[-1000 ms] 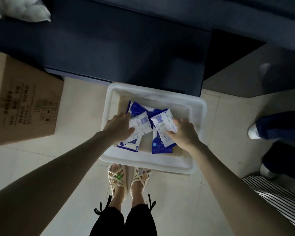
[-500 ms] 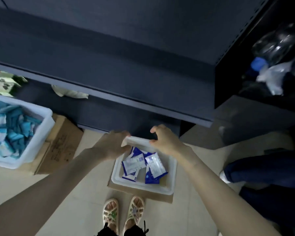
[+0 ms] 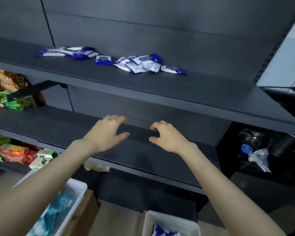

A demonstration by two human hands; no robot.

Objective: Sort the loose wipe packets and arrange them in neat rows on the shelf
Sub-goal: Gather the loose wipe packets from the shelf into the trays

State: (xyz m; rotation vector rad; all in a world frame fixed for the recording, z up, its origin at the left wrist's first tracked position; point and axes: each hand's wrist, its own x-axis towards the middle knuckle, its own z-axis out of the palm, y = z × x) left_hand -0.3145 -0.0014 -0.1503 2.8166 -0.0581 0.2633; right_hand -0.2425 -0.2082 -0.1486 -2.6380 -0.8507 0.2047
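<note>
Nearest me, bottom of view: white plastic tub (image 3: 175, 220) w/ a few blue-and-white wipe packets (image 3: 162, 232) inside. Above it, my left hand (image 3: 106, 133) & right hand (image 3: 167, 137) hover side by side over the dark grey metal middle shelf (image 3: 58, 126), fingers loosely curled, apart, holding nothing. Farther back, scattered wipe packets (image 3: 138, 64) lie in untidy heaps on the dark grey upper shelf (image 3: 177, 89).

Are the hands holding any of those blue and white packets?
No, nothing is held. The left hand and right hand are both empty, fingers loosely curled, and the wipe packets lie on the shelf above.
</note>
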